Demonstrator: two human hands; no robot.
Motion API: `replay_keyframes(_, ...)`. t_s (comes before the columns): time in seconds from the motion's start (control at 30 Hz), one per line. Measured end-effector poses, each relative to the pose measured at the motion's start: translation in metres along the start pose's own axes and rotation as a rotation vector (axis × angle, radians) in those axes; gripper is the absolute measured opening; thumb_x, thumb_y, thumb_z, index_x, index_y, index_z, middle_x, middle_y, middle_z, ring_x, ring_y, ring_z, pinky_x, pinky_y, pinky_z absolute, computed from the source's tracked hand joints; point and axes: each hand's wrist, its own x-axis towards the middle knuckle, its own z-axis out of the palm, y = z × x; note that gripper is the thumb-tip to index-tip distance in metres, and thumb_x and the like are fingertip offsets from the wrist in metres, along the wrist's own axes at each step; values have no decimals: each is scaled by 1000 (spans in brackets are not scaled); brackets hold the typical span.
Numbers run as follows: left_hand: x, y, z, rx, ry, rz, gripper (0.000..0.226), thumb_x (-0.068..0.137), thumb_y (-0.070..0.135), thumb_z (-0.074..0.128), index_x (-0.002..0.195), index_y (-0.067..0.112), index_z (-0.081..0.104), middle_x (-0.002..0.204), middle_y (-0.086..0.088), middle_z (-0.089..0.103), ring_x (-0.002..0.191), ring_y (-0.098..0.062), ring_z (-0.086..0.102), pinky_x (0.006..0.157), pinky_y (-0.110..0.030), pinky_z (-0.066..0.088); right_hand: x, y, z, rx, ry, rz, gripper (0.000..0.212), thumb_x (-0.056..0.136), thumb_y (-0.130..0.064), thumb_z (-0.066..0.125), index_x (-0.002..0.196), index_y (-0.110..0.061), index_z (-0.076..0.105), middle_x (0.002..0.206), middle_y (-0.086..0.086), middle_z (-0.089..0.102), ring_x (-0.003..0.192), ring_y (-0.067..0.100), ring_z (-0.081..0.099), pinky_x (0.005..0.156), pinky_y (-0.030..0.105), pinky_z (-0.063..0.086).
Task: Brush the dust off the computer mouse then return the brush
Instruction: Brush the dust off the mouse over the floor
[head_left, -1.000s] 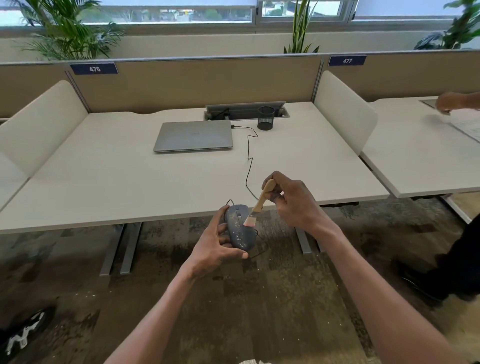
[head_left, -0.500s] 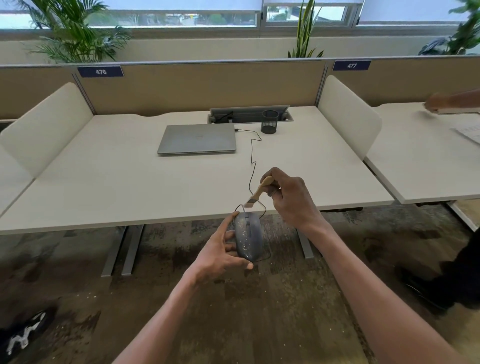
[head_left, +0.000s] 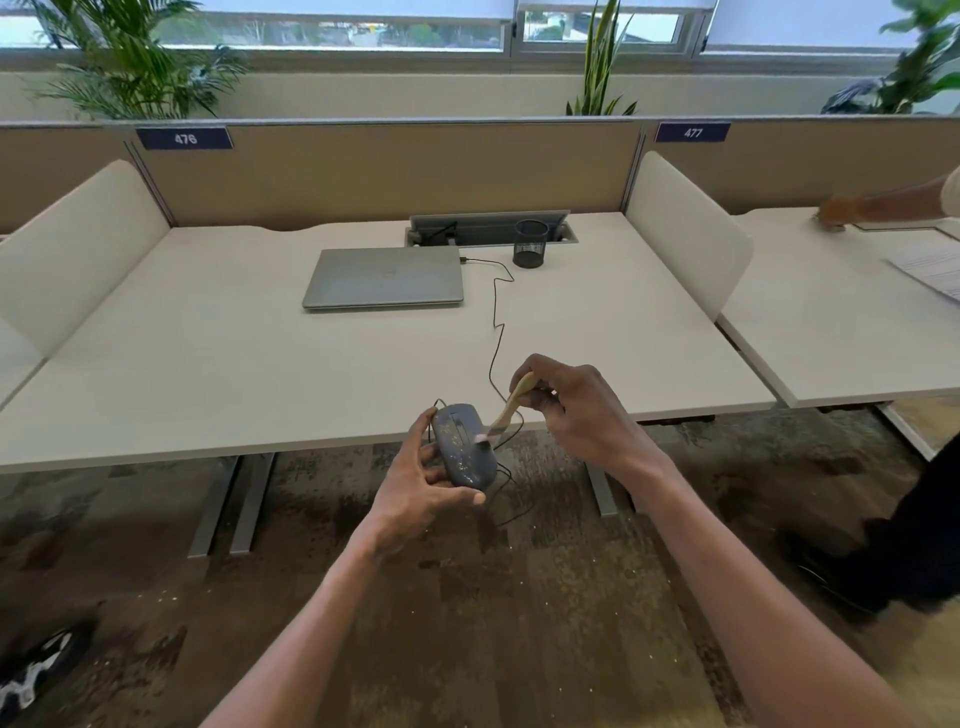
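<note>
While held off the front edge of the pale rectangular desk top (head_left: 218, 364), at lower centre of the frame: grey oval corded computer mouse (head_left: 464, 448), speckled with light dust, gripped in left hand (head_left: 415, 483) — fingers along its left side, thumb curled under its near end. Thin black cable (head_left: 497, 332) running from mouse up across desk toward closed silver laptop (head_left: 384, 278) at upper centre. Small brush with light wooden handle and pale pinkish bristles (head_left: 506, 408), pinched in right hand (head_left: 576, 410) just right of mouse, handle tilted up to the right, bristle tip touching mouse's upper right surface. Black mesh cylindrical pen cup (head_left: 530, 243) just right of laptop, beside grey cable tray (head_left: 488, 228) set into desk's far edge. Tan fabric partition (head_left: 389, 171) behind, with dark blue number plates reading 476 (head_left: 184, 139) at upper left and 477 (head_left: 692, 132) at upper right. Second person's hand (head_left: 836, 213) resting on neighbouring desk — far right of frame. Mottled brown carpet (head_left: 493, 597) below.
</note>
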Motion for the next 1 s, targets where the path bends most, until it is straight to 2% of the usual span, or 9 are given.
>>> replay_keyframes(0.07,0,0,-2,2,2,0,144,35,54,100,154,45,19,155,-15,43,112,-7,61,98,-34,54,0,-1,-2,-5,-17,10,34,91,6,59,94,-27,64,81,-19,68,86,-2,70,69,10,50)
replay_keyframes(0.17,2,-1,-1,-7,9,-5,144,35,53,100,154,47,19,155,-15,43,111,-6,62,101,-40,54,1,-5,-2,-5,43,-8,33,90,6,62,94,-26,66,82,-19,69,86,1,71,69,15,52)
replay_keyframes(0.23,3,-1,0,-14,12,-3,142,35,51,101,152,50,20,154,-15,44,109,-3,63,98,-37,55,2,-9,2,-22,82,-36,28,90,4,64,97,-23,69,85,-13,71,85,5,71,68,17,51)
replay_keyframes(0.33,6,-2,0,-25,19,-4,142,36,49,102,153,51,19,153,-14,47,110,-8,65,94,-30,56,1,-12,7,-49,78,-64,22,92,1,64,98,-20,70,84,-13,68,79,7,66,66,20,47)
replay_keyframes(0.53,9,-9,-3,-38,47,20,134,52,20,102,155,43,20,151,-16,48,101,0,71,82,-19,58,-6,-12,5,-31,5,-67,27,90,3,63,95,-22,71,82,-10,72,81,12,69,69,35,57)
replay_keyframes(0.67,10,-10,-2,-45,56,27,131,55,12,100,156,40,21,150,-17,48,101,5,70,78,-18,57,-8,-8,-2,-25,-43,-21,32,87,3,63,91,-28,72,77,-16,68,76,3,65,66,25,49)
replay_keyframes(0.77,11,-7,-2,-38,58,35,131,55,13,100,155,43,21,152,-17,46,99,1,72,80,-19,58,-8,-7,-5,6,25,-9,29,88,4,65,94,-24,74,83,-12,74,80,3,70,67,21,49)
replay_keyframes(0.87,12,-4,-2,-41,60,50,130,55,16,101,154,46,21,152,-17,47,106,-8,70,87,-25,59,-10,-10,-2,1,83,-24,24,91,0,67,100,-20,76,90,-6,78,86,9,72,73,34,59)
replay_keyframes(1.0,14,-4,-4,-41,73,60,129,55,18,100,153,46,21,151,-17,47,98,7,70,81,-16,57,-19,-9,0,11,43,-25,24,92,0,65,103,-18,76,90,-1,77,87,17,71,74,44,59)
